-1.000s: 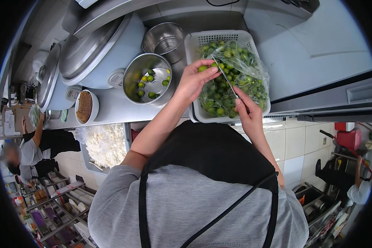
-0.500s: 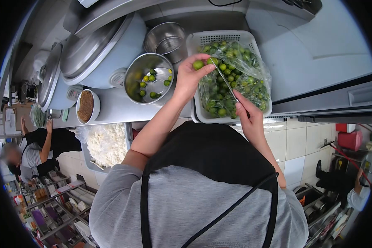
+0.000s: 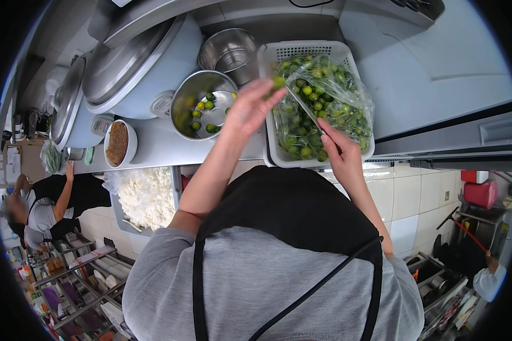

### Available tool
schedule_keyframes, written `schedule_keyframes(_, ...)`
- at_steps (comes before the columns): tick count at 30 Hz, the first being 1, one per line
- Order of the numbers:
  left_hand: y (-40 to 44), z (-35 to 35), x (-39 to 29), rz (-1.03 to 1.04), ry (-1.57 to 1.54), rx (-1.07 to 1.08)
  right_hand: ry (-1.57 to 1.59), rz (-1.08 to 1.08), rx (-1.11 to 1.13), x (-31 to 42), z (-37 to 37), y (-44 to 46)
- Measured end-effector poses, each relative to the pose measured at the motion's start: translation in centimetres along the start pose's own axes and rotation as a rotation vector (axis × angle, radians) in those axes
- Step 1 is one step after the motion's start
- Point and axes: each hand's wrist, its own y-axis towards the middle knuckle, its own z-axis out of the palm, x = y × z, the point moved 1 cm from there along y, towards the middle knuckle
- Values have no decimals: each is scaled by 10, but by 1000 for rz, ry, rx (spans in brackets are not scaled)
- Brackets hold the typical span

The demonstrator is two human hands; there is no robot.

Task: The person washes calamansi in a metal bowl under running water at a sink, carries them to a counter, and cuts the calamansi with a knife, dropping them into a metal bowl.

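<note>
My left hand, smeared by motion, is over the left rim of a white perforated basket. A small green lime is at its fingertips. My right hand is closed around the handle of a knife, whose blade points up and left, its tip close to that lime. Below the knife, many small limes fill a clear plastic bag lying open in the basket. Left of my left hand, a steel bowl contains several limes, some showing yellow.
Another steel bowl stands behind. Big lidded containers and a white bowl of brown granules are at left. A tub of white shreds sits below the counter edge. Two other people are nearby, at far left and lower right.
My left hand has shifted left and slightly down, away from the blade, with a lime at its fingertips. The knife hand has barely moved. At far left, the other person's arms have moved.
</note>
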Motion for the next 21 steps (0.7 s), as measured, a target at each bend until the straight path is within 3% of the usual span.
schedule_keyframes(1, 1, -12, -9, 67, -29, -17, -1, 1, 1, -1, -2, -3)
schedule_keyframes(3, -2, -23, -41, 103, 220, -66, 73, 61, -7, -3, -7, -8)
schedule_keyframes(5, -5, -42, -64, 160, 926, -223, 48, 70, -40, -11, -15, -11)
schedule_keyframes(7, -7, -40, -69, 536, 1750, -382, 26, 77, -71, -14, -21, -11)
schedule_keyframes(9, -5, -18, -54, 730, 1825, -191, 58, 196, -66, -12, -26, -6)
schedule_keyframes(12, -3, 24, 2, 610, 1711, 170, 60, 101, -95, -3, -24, 3)
schedule_keyframes(14, 1, 37, 37, 520, 1880, 380, 60, 62, -103, 3, -21, 7)
schedule_keyframes(15, 3, 34, 45, 525, 1878, 384, 53, 29, -104, 6, -20, 8)
schedule_keyframes(17, 4, 33, 54, 519, 2300, 336, 47, -4, -109, 8, -22, 8)
schedule_keyframes(19, 7, 33, 47, 430, 2272, 341, 86, 32, -116, 8, -23, 6)
schedule_keyframes(21, 9, 35, 32, 467, 1688, 345, 136, 86, -124, 6, -25, 2)
